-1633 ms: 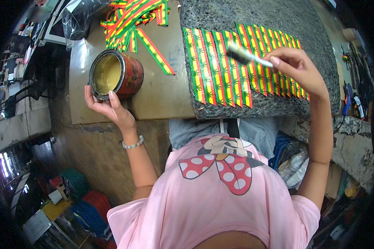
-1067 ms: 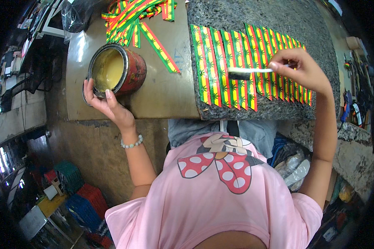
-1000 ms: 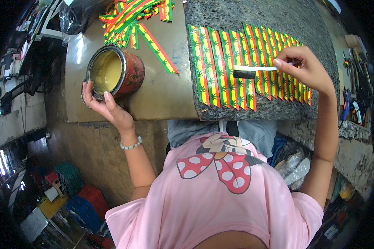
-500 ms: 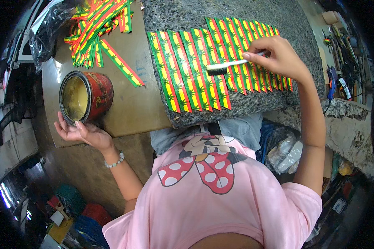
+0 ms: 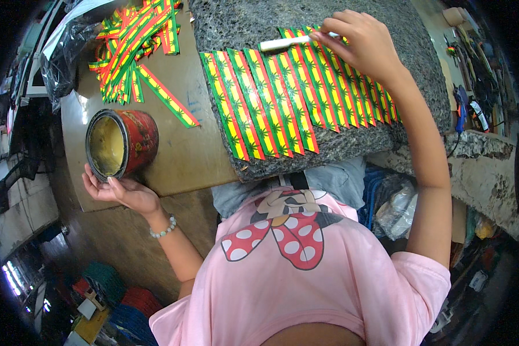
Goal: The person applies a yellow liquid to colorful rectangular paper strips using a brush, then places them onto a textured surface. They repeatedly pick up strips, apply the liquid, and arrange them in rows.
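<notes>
A white toothbrush [image 5: 279, 44] is pinched by its handle in my right hand [image 5: 363, 46]. Its head lies over the upper ends of striped strips [image 5: 265, 106] in green, yellow and red with leaf prints. They lie side by side in a slanted row on a dark speckled foam block [image 5: 236, 26]. The bristles are hard to see from here. On the left, my left hand [image 5: 130, 193] holds the lower rim of a red tin can [image 5: 143, 137]. The can is tilted, its mouth toward the left, with a yellowish coating inside.
A tangled pile of similar strips [image 5: 130, 43] sits on the brown tabletop [image 5: 184, 158], one strip [image 5: 167, 98] sticking out toward the block. Black plastic [image 5: 60, 69] hangs at the far left. Tools, among them a blue-handled one [image 5: 461, 109], lie at the far right.
My right hand has moved the toothbrush up and left, from the middle of the strips to their upper ends. My left hand stays at the can.
</notes>
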The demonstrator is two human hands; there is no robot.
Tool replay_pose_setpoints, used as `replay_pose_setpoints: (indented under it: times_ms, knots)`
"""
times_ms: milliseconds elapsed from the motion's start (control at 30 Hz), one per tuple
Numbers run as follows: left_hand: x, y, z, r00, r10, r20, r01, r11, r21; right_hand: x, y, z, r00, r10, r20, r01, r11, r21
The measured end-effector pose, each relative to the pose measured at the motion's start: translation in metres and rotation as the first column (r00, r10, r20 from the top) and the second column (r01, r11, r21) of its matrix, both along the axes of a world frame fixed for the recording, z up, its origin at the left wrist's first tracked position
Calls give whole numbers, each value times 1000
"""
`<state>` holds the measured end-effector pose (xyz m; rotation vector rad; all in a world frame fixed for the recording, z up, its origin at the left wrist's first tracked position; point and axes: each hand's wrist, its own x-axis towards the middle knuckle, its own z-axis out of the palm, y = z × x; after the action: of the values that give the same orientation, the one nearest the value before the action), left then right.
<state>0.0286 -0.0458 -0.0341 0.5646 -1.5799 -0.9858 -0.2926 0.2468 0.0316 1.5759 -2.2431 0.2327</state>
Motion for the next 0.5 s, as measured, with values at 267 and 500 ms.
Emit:
replay_pose_setpoints:
  times_ms: [267, 500]
  knots:
    - [3, 1, -3, 994, 75, -74, -72, 996, 52, 15, -2, -4, 984, -85, 155, 140, 910, -390]
    - [5, 50, 35, 954, -172, 246, 291, 729, -619, 43, 52, 16, -417, -35, 908, 345, 918, 194]
